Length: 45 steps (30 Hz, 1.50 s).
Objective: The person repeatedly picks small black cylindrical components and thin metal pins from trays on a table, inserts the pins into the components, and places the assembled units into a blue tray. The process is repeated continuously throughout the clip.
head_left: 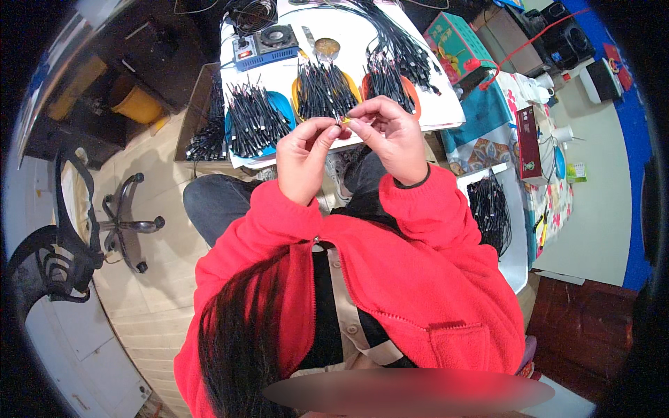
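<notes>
From where I stand, both hands meet in the upper middle of the frame, over the near edge of the white table [446,108]. The left hand [304,157] has its thumb and forefinger pinched on a tiny yellow piece [346,120]; the right hand [395,139] nips it from the other side, thumb against forefinger. It's too small for me to make out its shape.

Just beyond the hands, three trays sit in a row, heaped with black cables: a blue tray [287,103] to the left, a yellow tray [355,89] in the middle, an orange tray [413,93] to the right. Behind them, toward the top, are a blue device [266,57] and a round tin [326,48]. More cables lie in a white bin [514,276] at right.
</notes>
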{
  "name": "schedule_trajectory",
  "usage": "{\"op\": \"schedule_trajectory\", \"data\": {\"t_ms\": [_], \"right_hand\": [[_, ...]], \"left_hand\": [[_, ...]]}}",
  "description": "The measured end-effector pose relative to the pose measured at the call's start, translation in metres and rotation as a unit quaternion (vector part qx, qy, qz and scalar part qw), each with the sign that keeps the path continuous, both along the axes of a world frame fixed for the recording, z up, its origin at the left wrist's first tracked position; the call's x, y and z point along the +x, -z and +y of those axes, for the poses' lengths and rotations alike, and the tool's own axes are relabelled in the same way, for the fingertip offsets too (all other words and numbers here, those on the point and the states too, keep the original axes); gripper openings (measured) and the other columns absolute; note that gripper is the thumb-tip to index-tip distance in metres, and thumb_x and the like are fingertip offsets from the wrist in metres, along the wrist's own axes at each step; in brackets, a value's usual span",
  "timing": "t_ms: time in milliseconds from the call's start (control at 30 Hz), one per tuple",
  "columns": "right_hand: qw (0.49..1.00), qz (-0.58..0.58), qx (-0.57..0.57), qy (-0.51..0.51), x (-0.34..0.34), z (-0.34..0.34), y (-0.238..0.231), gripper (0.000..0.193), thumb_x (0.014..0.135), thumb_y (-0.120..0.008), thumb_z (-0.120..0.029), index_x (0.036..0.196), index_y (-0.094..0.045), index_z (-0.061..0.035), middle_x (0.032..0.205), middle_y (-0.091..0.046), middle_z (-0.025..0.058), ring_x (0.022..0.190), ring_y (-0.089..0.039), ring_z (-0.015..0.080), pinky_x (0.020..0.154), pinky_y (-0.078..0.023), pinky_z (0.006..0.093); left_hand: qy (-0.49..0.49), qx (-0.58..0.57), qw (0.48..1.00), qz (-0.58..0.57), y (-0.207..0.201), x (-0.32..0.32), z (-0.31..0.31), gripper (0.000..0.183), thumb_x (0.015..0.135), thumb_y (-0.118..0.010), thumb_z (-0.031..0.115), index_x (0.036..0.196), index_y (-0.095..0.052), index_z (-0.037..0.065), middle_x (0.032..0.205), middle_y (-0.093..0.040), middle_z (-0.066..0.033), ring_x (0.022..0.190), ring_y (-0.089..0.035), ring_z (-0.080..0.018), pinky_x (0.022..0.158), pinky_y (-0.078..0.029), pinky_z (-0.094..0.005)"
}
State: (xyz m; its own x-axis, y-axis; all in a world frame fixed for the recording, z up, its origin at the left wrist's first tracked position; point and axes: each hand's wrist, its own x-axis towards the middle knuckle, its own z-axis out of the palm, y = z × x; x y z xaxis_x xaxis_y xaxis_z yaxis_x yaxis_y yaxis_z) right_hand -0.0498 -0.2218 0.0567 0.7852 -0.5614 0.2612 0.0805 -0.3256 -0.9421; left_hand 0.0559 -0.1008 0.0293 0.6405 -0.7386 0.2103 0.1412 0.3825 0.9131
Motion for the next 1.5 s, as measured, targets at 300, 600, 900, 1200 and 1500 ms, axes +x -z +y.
{"op": "schedule_trajectory", "data": {"t_ms": [300,600,900,1200,1500], "right_hand": [[0.932,-0.087,0.340,-0.095,0.010,0.007,0.014,0.011,0.088,-0.061,-0.010,0.095,-0.058,-0.0022,0.080,-0.061,0.0021,0.070,-0.058,0.0085,0.061,-0.043,0.0204],[0.884,-0.052,0.422,-0.194,0.002,-0.005,0.022,0.011,0.089,-0.056,-0.016,0.094,-0.054,-0.0055,0.090,-0.055,0.0009,0.074,-0.053,0.0077,0.063,-0.042,0.0209],[0.993,0.028,0.116,-0.009,-0.004,-0.108,0.063,0.016,0.087,-0.062,-0.020,0.091,-0.061,-0.0040,0.082,-0.062,0.0024,0.072,-0.058,0.0129,0.065,-0.048,0.0270],[0.826,0.356,-0.331,0.284,-0.002,-0.299,0.106,0.023,0.077,-0.069,-0.027,0.091,-0.069,-0.0088,0.084,-0.068,0.0152,0.083,-0.065,0.0297,0.077,-0.050,0.0410],[0.778,0.395,-0.345,0.346,0.011,-0.382,0.109,0.026,0.078,-0.067,-0.023,0.102,-0.066,-0.0131,0.096,-0.066,0.0162,0.094,-0.062,0.0330,0.082,-0.048,0.0435]], "left_hand": [[0.099,-0.019,0.987,0.124,0.009,0.005,0.002,0.012,0.090,-0.057,0.005,0.098,-0.061,-0.003,0.080,-0.064,-0.0069,0.060,-0.050,-0.0053,0.053,-0.039,-0.0181],[0.246,0.064,0.962,0.097,0.009,0.016,0.004,0.015,0.092,-0.053,0.008,0.097,-0.062,-0.003,0.072,-0.059,-0.0026,0.054,-0.041,-0.0036,0.050,-0.031,-0.0173],[0.198,0.118,0.969,0.091,0.016,0.015,-0.002,0.014,0.091,-0.057,0.009,0.093,-0.065,-0.003,0.070,-0.060,-0.0016,0.056,-0.044,-0.0040,0.051,-0.033,-0.0178],[0.176,0.106,0.972,0.113,0.021,0.009,-0.008,0.015,0.091,-0.054,0.007,0.091,-0.063,-0.005,0.069,-0.059,-0.0030,0.054,-0.042,-0.0042,0.049,-0.031,-0.0178],[0.152,0.140,0.971,0.121,0.024,0.008,-0.007,0.014,0.091,-0.056,0.008,0.092,-0.064,-0.003,0.070,-0.058,-0.0003,0.055,-0.043,-0.0028,0.048,-0.031,-0.0166]]}}
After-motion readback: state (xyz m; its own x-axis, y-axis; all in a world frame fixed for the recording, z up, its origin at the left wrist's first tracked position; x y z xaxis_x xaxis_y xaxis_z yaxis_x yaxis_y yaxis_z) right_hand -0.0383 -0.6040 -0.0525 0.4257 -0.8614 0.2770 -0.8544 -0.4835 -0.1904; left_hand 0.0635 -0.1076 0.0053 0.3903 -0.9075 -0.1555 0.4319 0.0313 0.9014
